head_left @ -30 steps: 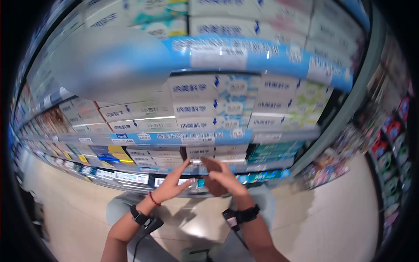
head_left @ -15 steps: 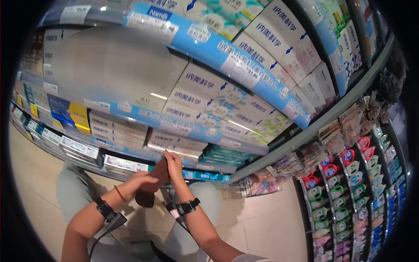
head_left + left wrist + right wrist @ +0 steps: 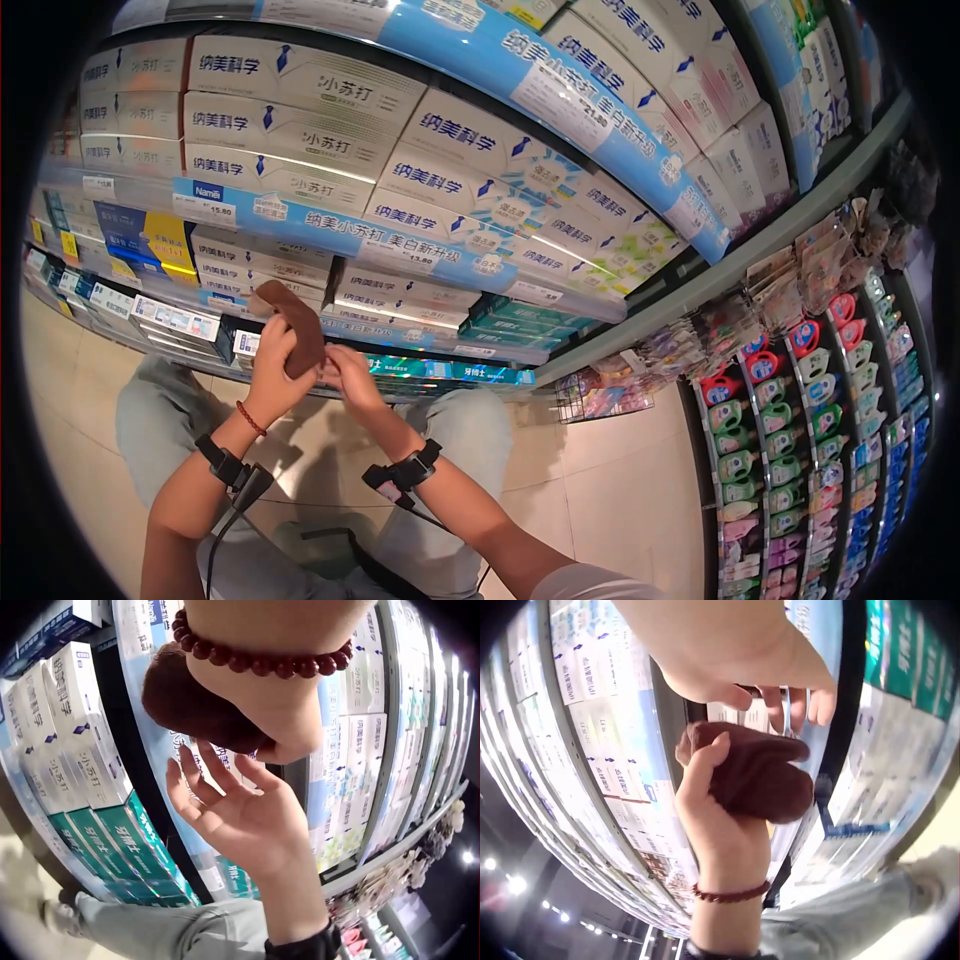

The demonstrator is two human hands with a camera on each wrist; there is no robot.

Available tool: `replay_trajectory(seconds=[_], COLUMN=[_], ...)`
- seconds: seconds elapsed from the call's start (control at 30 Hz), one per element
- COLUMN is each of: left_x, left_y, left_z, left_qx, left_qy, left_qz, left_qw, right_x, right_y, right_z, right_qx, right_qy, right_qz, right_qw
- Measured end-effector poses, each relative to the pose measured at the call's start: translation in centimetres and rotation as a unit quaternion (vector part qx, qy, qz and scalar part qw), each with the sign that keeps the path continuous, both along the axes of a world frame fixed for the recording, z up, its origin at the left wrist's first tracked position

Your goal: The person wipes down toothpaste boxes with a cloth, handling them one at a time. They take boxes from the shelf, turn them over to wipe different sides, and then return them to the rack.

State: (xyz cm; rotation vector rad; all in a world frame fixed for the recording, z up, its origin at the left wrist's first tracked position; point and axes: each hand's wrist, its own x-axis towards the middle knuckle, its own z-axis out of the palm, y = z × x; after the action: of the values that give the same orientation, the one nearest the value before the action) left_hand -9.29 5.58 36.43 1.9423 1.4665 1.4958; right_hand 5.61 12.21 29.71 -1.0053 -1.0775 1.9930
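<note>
A brown cloth [image 3: 291, 322] sticks up out of my left hand [image 3: 272, 372], which grips its lower part in front of the low shelves. A red bead bracelet [image 3: 248, 418] is on that wrist. My right hand [image 3: 347, 368] is just to the right of it, fingers loosely spread, fingertips close to the cloth's lower edge. The right wrist view shows the left hand [image 3: 718, 817] wrapped round the cloth [image 3: 761, 778], thumb along its side, right hand [image 3: 742, 660] above. In the left wrist view the right hand [image 3: 240, 817] lies palm-up and empty under the cloth [image 3: 187, 705].
Shelves of white and blue toothpaste boxes [image 3: 440, 190] fill the view ahead, with blue price strips [image 3: 330, 245]. Teal boxes [image 3: 530, 320] sit lower right. A rack of hanging packets [image 3: 800, 420] stands to the right. Beige floor tiles [image 3: 620, 500] lie below; my knees are bent.
The cloth hung between both hands before; now my left hand holds it upright and further left, and my right hand has come off it. My head has turned left.
</note>
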Motion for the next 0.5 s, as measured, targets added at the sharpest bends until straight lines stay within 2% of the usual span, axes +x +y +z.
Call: replay_trajectory(seconds=[0.07, 0.1, 0.13, 0.2, 0.23, 0.33, 0.37, 0.4, 0.47, 0.5], left_x=[0.5, 1.0, 1.1, 2.1, 2.5, 3.3, 3.8, 4.0, 5.0, 5.7], left_y=[-0.8, -0.9, -1.4, -1.0, -1.1, -1.2, -1.3, -1.4, -1.3, -1.2], left_z=[1.3, 1.1, 1.0, 0.4, 1.0, 2.8, 3.2, 3.4, 3.7, 4.1], left_qx=[0.050, 0.049, -0.147, 0.016, 0.020, 0.043, 0.045, 0.029, 0.064, 0.068], left_qy=[0.123, 0.149, 0.145, 0.144, 0.137, 0.198, 0.188, 0.201, 0.207, 0.202], left_qz=[-0.021, -0.059, -0.127, -0.175, -0.184, -0.229, -0.240, -0.254, -0.273, -0.274], left_qw=[0.991, 0.986, 0.970, 0.974, 0.973, 0.952, 0.951, 0.946, 0.937, 0.938], right_x=[-2.0, -2.3, -1.8, -0.7, -0.3, 1.4, 1.3, 1.5, 2.5, 3.3], right_y=[-2.4, -2.6, -2.6, -2.4, -2.8, -3.9, -3.5, -3.4, -3.9, -4.0], right_z=[2.1, 1.4, 0.8, -0.2, 0.4, 3.5, 2.5, 1.6, 3.7, 4.5], right_qx=[-0.170, -0.198, -0.210, -0.229, -0.216, -0.253, -0.216, -0.228, -0.218, -0.209], right_qy=[0.125, 0.171, 0.210, 0.287, 0.318, 0.289, 0.376, 0.353, 0.362, 0.395], right_qz=[-0.056, -0.041, -0.013, 0.044, 0.057, 0.016, 0.055, 0.017, 0.000, 0.033], right_qw=[0.976, 0.964, 0.955, 0.929, 0.921, 0.923, 0.900, 0.907, 0.906, 0.894])
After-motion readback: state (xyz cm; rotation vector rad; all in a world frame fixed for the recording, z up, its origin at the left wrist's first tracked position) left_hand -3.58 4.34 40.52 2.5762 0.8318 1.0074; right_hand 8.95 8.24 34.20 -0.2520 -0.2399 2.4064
